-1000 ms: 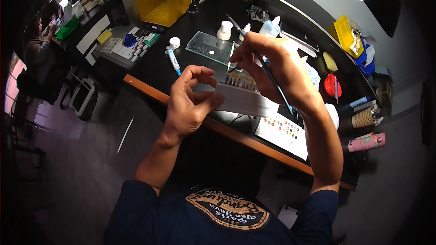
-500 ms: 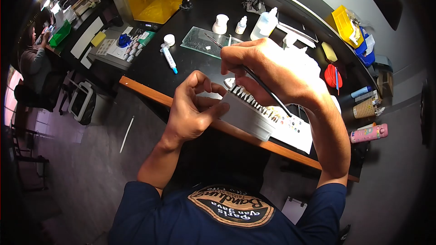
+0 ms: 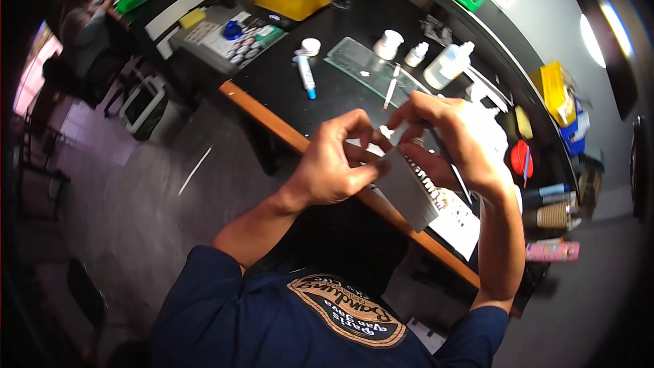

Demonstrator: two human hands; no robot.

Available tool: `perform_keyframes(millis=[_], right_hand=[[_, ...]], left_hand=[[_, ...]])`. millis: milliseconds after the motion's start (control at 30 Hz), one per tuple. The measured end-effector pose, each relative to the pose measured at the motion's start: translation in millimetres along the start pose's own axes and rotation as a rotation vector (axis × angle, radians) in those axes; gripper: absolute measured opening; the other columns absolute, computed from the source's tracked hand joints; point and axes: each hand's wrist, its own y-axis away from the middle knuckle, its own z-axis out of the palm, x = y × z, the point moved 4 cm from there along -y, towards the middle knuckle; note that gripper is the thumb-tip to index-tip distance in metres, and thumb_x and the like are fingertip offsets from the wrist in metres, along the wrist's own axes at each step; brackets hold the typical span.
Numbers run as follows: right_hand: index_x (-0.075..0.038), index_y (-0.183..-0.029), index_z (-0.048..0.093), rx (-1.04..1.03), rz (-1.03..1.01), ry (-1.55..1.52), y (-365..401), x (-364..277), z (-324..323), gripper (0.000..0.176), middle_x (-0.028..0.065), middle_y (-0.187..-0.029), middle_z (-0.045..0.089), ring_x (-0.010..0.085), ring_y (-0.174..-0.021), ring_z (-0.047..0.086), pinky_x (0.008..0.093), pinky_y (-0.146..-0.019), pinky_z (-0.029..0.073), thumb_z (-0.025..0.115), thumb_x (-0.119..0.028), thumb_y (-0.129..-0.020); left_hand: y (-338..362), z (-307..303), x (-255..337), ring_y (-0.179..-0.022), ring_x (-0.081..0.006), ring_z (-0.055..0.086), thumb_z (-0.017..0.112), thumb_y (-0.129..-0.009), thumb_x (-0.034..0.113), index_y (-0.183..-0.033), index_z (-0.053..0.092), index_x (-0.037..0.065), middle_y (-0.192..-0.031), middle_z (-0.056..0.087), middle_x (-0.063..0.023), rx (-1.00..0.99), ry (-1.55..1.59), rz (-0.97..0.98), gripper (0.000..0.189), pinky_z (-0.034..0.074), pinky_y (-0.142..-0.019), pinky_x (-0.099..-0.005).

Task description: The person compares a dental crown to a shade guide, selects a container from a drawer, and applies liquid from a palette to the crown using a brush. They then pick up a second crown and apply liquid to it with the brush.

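Observation:
Near the bench's front edge, my left hand (image 3: 337, 160) pinches the left end of a grey tray (image 3: 409, 191), which is tilted. Small dark and brown pieces stand in a row along the tray's far side. My right hand (image 3: 453, 140) is closed around a dark thin-handled tool (image 3: 446, 153), with its fingertips at the tray's upper end, close to my left fingers. What the fingertips touch there is too small to tell. Under the tray and my right hand lies a white sheet (image 3: 460, 235) with small dark spots.
A glass plate (image 3: 364, 68) lies beyond my hands, with a white jar (image 3: 388, 44), a small bottle (image 3: 416, 54) and a larger bottle (image 3: 448, 65) behind. A syringe (image 3: 305, 75) lies left. Red case (image 3: 522, 159) and cups stand right. A person (image 3: 85, 24) sits far left.
The view has turned, shifting the bench scene. My right hand has come down to the tray's upper end, its tool now pointing less toward the glass plate. The tray is tilted more steeply in view.

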Motion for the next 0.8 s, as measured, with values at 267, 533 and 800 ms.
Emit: perform_keyframes(millis=[267, 533, 800], right_hand=[[-0.005, -0.102, 0.064, 0.357, 0.158, -0.015, 20, 28, 17, 0.042, 0.0006, -0.088, 0.066, 0.0108, -0.079, 0.06, 0.0285, -0.073, 0.05, 0.095, -0.004, -0.074], [-0.001, -0.105, 0.068, 0.373, 0.074, -0.042, 29, 19, 13, 0.028, 0.0073, -0.106, 0.075, 0.0145, -0.08, 0.06, 0.0307, -0.08, 0.054, 0.081, 0.005, -0.081], [-0.004, -0.102, 0.073, 0.347, 0.027, 0.092, 29, 5, 13, 0.027, 0.005, -0.085, 0.071, 0.0149, -0.07, 0.063, 0.0293, -0.067, 0.052, 0.079, 0.004, -0.077]], left_hand=[[2, -8, 0, -0.098, -0.0125, 0.072, 0.073, -0.088, -0.011, -0.093, 0.04, 0.009, -0.114, 0.068, -0.0154, -0.006, 0.13, 0.018, 0.039, 0.057, -0.07, -0.021], [0, -12, 0, -0.089, -0.0143, 0.074, 0.073, -0.086, -0.012, -0.094, 0.042, 0.01, -0.112, 0.067, -0.0164, 0.079, 0.096, -0.004, 0.039, 0.058, -0.077, -0.0241], [-1, -8, 0, -0.097, -0.0231, 0.077, 0.074, -0.085, -0.013, -0.093, 0.042, 0.01, -0.111, 0.067, -0.0162, 0.04, 0.1, 0.006, 0.041, 0.062, -0.083, -0.0307]])
